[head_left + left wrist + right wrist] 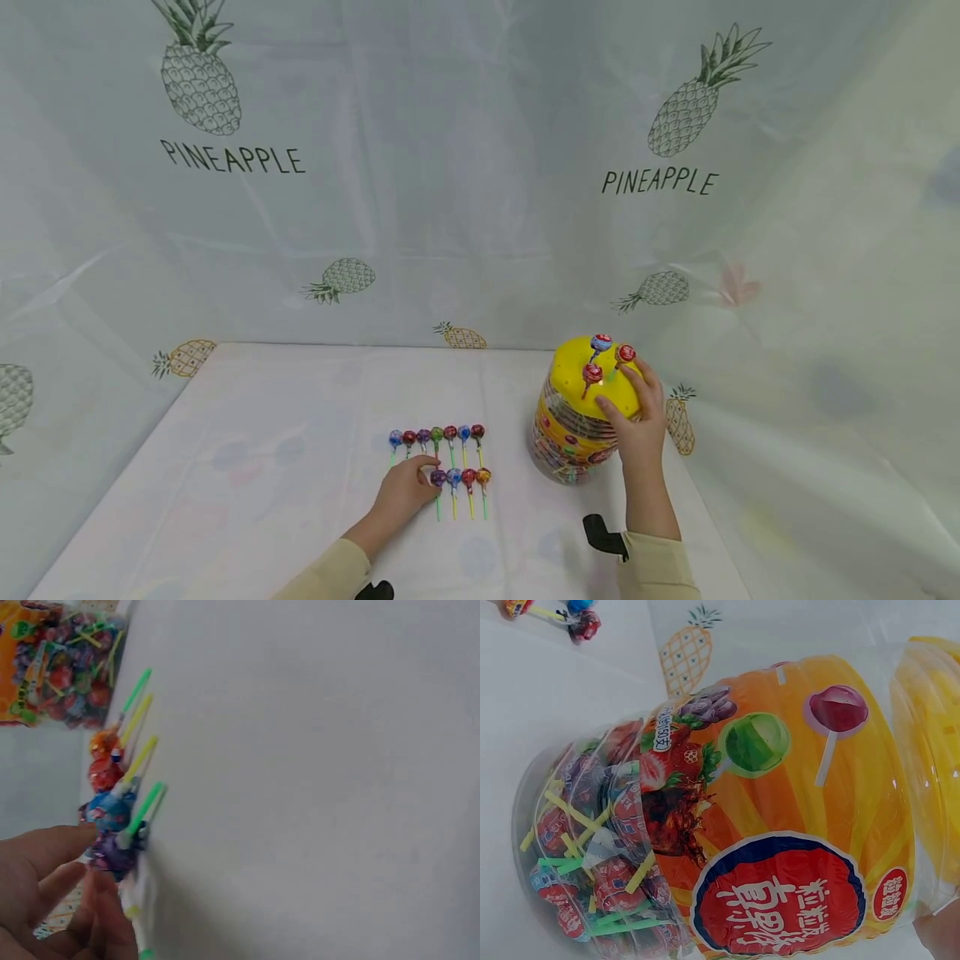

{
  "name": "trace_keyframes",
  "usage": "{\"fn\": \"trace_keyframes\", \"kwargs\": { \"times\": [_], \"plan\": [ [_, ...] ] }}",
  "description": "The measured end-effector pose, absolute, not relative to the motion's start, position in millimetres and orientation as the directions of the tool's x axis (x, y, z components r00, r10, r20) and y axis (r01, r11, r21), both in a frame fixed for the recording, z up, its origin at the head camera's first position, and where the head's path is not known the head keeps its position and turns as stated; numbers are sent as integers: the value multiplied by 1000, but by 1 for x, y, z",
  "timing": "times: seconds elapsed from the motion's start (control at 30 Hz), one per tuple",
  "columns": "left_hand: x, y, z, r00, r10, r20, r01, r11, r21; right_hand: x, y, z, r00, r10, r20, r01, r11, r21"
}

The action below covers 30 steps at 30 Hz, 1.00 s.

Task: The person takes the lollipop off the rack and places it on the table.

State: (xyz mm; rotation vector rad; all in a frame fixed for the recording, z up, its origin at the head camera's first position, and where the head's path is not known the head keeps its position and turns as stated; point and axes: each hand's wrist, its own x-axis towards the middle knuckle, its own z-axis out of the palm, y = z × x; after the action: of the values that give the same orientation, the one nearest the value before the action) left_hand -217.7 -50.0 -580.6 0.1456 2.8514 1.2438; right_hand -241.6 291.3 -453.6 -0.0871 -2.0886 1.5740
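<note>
On the table, my left hand (405, 497) pinches the head of a purple-wrapped lollipop (438, 477). In the left wrist view its fingertips meet the purple wrapper (114, 855), beside a blue lollipop (110, 812). That lollipop is at the left end of a short front row. My right hand (643, 412) rests on the yellow lid (570, 367) of a big clear jar (573, 433), thumb and fingers spread apart. Its fingertips are close to a red lollipop (626, 354) standing in the lid. Another red lollipop (592, 373) and a blue one (601, 342) stand there too.
Behind the front row lies a second row of several lollipops, with a green one (437, 435) among them. More wrapped lollipops (619, 885) fill the jar's lower part. A pineapple-print curtain (465, 183) hangs behind the white table (300, 433).
</note>
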Motion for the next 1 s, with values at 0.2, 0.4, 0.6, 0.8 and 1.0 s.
{"fn": "trace_keyframes", "kwargs": {
  "times": [0.2,0.4,0.6,0.8,1.0],
  "plan": [
    [-222,-34,-545,-974,195,117,216,632,744,-240,291,-453,-857,346,382,-262,346,-901],
    [-225,-3,-498,-947,253,197,303,507,807,-240,291,-454,-856,342,388,-268,349,-898],
    [-227,31,-466,-934,252,254,333,351,875,-244,292,-458,-849,348,397,-278,344,-897],
    [-229,60,-447,-910,266,318,385,258,886,-245,290,-458,-839,339,427,-323,322,-890],
    [-236,86,-426,-874,277,399,463,228,857,-231,282,-442,-820,320,475,-361,354,-863]
  ]
}}
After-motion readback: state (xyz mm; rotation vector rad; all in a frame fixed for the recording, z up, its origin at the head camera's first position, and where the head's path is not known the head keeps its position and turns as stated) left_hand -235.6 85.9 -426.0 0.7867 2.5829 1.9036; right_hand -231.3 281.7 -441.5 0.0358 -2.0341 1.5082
